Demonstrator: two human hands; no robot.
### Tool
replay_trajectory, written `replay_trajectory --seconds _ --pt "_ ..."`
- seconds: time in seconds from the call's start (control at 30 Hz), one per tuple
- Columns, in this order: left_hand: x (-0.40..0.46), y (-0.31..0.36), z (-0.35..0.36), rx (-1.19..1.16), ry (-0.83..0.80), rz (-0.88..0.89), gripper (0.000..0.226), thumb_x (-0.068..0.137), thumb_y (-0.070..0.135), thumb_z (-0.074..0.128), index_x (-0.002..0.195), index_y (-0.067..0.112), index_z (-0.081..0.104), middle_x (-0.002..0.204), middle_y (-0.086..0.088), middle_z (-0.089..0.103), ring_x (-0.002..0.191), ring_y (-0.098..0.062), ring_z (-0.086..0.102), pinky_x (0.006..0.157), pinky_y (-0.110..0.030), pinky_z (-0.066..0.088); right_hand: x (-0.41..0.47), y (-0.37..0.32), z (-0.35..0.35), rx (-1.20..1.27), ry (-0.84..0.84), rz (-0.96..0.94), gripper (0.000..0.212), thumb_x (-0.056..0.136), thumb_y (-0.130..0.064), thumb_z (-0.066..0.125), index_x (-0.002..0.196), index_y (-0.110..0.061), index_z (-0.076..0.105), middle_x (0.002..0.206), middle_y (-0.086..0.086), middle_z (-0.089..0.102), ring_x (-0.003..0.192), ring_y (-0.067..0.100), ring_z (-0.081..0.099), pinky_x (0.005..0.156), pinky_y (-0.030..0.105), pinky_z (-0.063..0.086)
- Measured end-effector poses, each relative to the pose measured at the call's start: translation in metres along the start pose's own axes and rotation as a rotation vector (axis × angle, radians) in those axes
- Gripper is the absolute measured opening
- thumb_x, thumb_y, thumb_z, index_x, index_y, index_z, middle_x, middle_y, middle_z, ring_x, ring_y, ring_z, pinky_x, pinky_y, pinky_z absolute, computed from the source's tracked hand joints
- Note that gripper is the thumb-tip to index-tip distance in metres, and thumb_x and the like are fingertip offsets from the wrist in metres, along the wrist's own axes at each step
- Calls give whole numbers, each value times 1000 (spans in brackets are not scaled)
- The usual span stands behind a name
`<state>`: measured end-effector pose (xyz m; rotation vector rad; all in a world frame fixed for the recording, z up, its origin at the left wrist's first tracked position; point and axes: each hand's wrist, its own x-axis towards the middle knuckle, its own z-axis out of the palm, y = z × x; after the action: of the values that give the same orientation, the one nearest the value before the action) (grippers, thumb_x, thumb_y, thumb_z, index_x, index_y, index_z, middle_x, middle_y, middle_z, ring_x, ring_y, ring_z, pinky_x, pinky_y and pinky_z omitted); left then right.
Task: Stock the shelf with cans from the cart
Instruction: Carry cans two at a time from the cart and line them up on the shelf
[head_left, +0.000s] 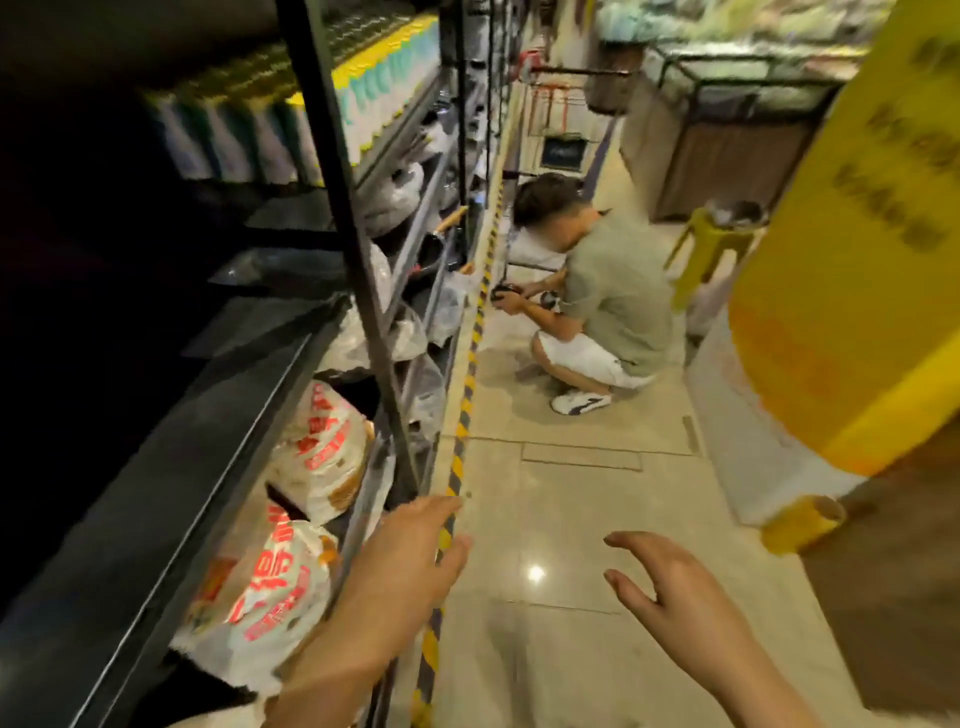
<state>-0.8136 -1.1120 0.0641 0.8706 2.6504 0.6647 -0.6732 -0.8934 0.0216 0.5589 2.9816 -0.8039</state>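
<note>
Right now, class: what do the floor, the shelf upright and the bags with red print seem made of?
Floor: glossy tile, seemingly; lamp glare, straight joints.
Shelf upright: probably dark painted metal; thin, straight.
Bags with red print: thin white plastic, probably; crinkled, slightly translucent.

Shop aisle. Dark metal shelving (363, 249) on the left carries rows of shrink-wrapped bottles (374, 88) above, printed bags (317, 457) lower down. Yellow-black hazard tape (470, 374) edges the tiled floor (561, 519). Yellow pillar (852, 260) with signage lettering on the right.
</note>
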Motion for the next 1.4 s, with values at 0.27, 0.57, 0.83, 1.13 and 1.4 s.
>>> replay_trajectory --seconds 0.27,0.57,0.83,1.13,1.4 --pt "33 155 81 -36 -239 406 47 96 42 43 140 31 35 144 14 37 131 -4 35 101 -15 25 -124 111 -61 50 220 435 36 94 -44 47 129 -35 46 130 -24 47 124 -2 42 92 7 25" --pt "21 359 202 -113 -411 623 46 95 42 45 139 33 38 142 15 41 127 -2 40 107 -21 31 -271 240 -131 160 405 789 30 91 -42 53 120 -42 47 123 -25 47 97 -4 46 81 10 32" --pt "18 464 271 -154 -552 654 44 94 43 46 137 37 39 140 20 41 126 0 38 106 -21 32 -315 326 -172 227 467 873 31 90 -41 55 121 -38 51 124 -24 50 82 -10 50 74 8 35" --pt "119 527 319 -134 -517 613 43 92 36 53 134 30 46 134 14 49 120 -4 45 95 -20 36 -239 413 -235 231 457 838 40 94 -43 48 133 -35 44 136 -19 46 124 3 44 101 21 36" --pt "246 614 358 -117 -533 611 33 92 36 54 124 35 48 116 21 49 110 -3 47 84 -22 39 -194 518 -286 330 567 897 89 57 -95 19 122 -41 48 118 -27 48 114 -5 47 91 11 34"
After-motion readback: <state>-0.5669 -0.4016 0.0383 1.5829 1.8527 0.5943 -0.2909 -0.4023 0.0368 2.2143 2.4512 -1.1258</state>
